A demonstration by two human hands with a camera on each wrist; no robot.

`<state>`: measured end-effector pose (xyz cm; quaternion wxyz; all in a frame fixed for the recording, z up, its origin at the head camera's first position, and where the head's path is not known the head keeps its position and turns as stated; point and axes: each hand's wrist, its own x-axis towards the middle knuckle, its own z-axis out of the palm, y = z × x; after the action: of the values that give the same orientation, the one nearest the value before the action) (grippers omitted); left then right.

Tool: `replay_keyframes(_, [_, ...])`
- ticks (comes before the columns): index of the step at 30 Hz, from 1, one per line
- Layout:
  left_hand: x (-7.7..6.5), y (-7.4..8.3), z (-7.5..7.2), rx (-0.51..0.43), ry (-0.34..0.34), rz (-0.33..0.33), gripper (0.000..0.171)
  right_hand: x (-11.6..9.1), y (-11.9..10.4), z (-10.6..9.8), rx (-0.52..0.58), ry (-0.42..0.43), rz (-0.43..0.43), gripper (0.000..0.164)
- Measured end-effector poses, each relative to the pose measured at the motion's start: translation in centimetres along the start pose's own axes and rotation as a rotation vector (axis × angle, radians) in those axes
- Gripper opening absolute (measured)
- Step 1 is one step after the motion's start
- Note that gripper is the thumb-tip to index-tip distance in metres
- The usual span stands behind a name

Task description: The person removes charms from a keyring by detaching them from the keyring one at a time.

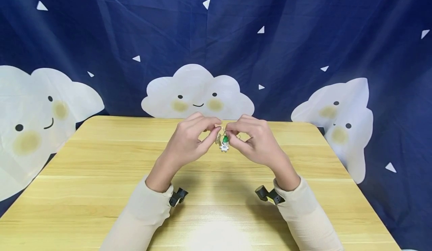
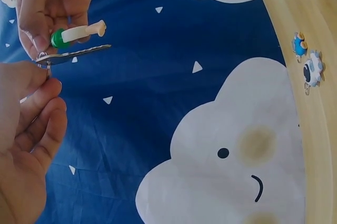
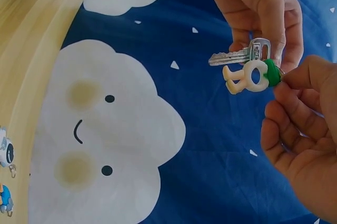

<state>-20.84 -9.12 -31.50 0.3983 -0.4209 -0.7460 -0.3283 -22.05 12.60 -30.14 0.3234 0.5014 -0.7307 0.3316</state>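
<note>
Both hands are raised close together above the table. The left hand (image 1: 190, 140) pinches a small metal ring (image 2: 49, 70) between thumb and forefinger, and a silver key (image 3: 231, 57) is beside it, its toothed blade pointing away from the fingers. The right hand (image 1: 258, 140) pinches the top of a small figure charm (image 3: 258, 75), just past its green cap. The charm has a white looped body and pale peach legs, and lies right beside the key. Fingertips partly hide the ring, so how key and charm are joined cannot be made out.
On the wooden table (image 1: 216, 191) lie a blue charm (image 2: 299, 45) and a white-and-black charm (image 2: 314, 69), each with a small metal clasp. A dark blue curtain (image 1: 114, 26) with smiling clouds hangs behind the far edge. Black cameras (image 1: 178, 197) are strapped at both wrists.
</note>
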Motion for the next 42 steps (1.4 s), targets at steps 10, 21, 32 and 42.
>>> replay_keyframes(10, [0.00, 0.02, -0.04, 0.001, -0.003, 0.008, 0.006, -0.10, 0.09, 0.02, 0.002, 0.002, 0.005, 0.011])
replay_keyframes(21, [0.07, 0.06, -0.16, 0.001, -0.004, 0.002, 0.004, -0.03, -0.01, -0.06, 0.009, -0.004, 0.017, 0.012])
replay_keyframes(32, [0.01, -0.03, -0.12, 0.000, -0.032, -0.001, 0.005, -0.07, -0.05, -0.05, 0.013, -0.005, 0.022, 0.012])
replay_keyframes(42, [-0.09, 0.05, -0.20, 0.003, -0.042, -0.015, 0.004, -0.15, -0.02, 0.05, 0.014, -0.006, 0.013, 0.013])
